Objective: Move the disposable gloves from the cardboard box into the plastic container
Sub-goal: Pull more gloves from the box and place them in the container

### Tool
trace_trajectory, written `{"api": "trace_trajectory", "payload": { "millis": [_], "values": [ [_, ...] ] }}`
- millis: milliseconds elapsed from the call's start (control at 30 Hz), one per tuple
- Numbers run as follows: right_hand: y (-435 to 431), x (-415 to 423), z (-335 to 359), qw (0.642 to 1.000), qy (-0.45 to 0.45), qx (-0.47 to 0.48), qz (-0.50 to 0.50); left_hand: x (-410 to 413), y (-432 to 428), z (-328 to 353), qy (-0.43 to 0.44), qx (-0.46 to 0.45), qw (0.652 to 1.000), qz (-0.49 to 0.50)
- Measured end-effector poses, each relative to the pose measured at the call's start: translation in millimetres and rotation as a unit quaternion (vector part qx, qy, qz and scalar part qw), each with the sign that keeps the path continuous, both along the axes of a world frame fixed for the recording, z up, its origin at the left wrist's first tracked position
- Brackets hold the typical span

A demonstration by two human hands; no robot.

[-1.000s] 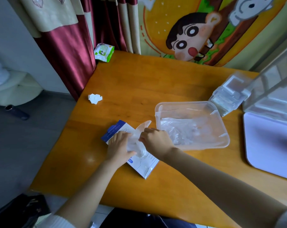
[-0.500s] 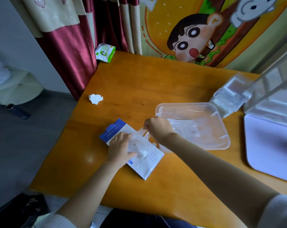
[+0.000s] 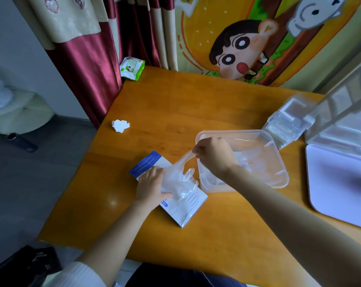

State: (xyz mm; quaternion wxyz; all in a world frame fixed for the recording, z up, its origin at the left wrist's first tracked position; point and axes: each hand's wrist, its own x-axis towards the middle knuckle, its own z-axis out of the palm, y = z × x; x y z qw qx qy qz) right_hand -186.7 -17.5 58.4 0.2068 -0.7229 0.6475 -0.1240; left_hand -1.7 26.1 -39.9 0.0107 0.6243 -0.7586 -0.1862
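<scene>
My right hand (image 3: 213,156) pinches one end of a thin glove (image 3: 178,181) in its fingers (image 3: 198,151). The glove runs down and left to the cardboard box (image 3: 189,210), where the rest is bunched up. My left hand (image 3: 150,187) lies flat on the box and presses it down. The plastic container (image 3: 279,160) sits just right of the box, under my right hand, so that hand is nearer. Only the container's near rim is in the way, and the worktop (image 3: 175,104) behind has room.

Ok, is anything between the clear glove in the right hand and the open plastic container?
Nothing visible. The right hand pinches the thin clear plastic glove right at the left rim of the lidless translucent plastic container, whose opening is unobstructed. The glove's tail trails over the blue-and-white cardboard box, where the left hand rests.
</scene>
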Motion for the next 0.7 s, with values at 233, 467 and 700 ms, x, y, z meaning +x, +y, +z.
{"api": "trace_trajectory", "payload": {
  "millis": [233, 467, 700],
  "values": [
    [5.2, -6.9, 1.8, 0.999, -0.033, -0.027, -0.013, -2.2, -0.2, 4.8, -0.009, 0.01, 1.0, -0.014],
    [10.2, -4.3, -14.6, 0.993, -0.084, 0.073, 0.031, 0.2, 4.8, 17.1, 0.178, -0.047, 0.98, 0.078],
    [5.6, 17.4, -20.0, 0.965, 0.198, 0.056, 0.163, -9.9, 18.4, 11.5, 0.105, -0.141, 0.975, -0.132]
  ]
}}
